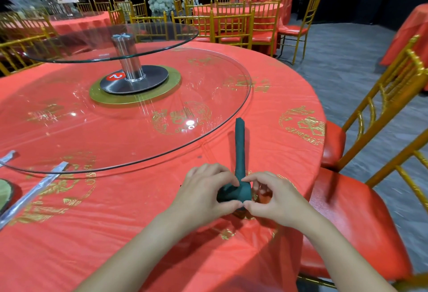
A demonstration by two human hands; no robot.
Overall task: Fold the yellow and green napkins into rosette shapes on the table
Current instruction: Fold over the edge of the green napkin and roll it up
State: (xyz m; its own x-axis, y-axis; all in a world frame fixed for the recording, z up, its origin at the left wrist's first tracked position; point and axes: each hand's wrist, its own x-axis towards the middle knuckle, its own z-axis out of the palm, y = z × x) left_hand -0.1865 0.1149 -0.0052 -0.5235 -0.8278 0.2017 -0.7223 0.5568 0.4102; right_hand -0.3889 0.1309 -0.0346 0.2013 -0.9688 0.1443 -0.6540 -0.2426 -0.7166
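A dark green napkin (239,150) lies on the red tablecloth (115,222) as a long narrow strip running away from me, its near end coiled into a small roll. My left hand (206,189) curls around the left side of that roll, thumb and fingers pinching it. From the right, my right hand (271,196) pinches the same coil, its thumb tip meeting my left thumb at the front. No yellow napkin is in view.
A large glass turntable (208,64) covers the table's middle, with a smaller raised glass disc (162,36) on a metal post. Foil-wrapped strips (39,187) lie at the left. Gold chairs with red seats (361,222) stand close on the right.
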